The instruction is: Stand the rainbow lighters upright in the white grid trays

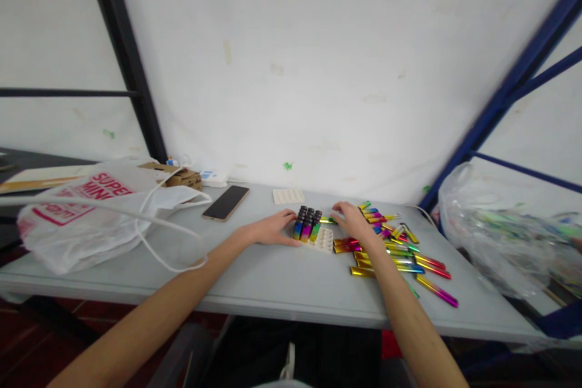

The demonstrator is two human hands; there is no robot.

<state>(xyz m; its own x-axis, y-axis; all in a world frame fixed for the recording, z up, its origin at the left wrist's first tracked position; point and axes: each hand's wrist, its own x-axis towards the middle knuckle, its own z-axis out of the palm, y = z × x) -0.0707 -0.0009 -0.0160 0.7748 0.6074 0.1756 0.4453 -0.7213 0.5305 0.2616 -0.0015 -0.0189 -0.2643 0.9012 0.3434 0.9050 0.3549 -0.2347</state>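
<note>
Nearest, below the front edge of the grey worktop (254,291), dark clothing (254,345) with a pale drawstring. Just behind that edge, towards the right, a scattered heap of loose metallic tubes (411,268) in gold, magenta, blue and green, partly hidden by the right forearm; to the left, a white cord (175,270) looped beside a white carrier bag (100,194) with red lettering. Beyond the worktop's right end, a clear plastic bag (495,236). Mid-worktop, a cream gridded tray (324,241), with a tight cluster of upright black-topped tubes (305,231) over its left part. At that cluster's left side, the left hand (273,227), thumb and fingers parted around the edge; cannot tell exact contact. To its right, the right hand (354,222), fingers curled down by the end of a yellow-green tube (326,219); cannot tell gripped or merely touched. Farther back, a dark-screened phone (226,202), a second cream tray (288,196) and a cardboard box (184,179). Behind everything, a scuffed white wall (291,73).
</note>
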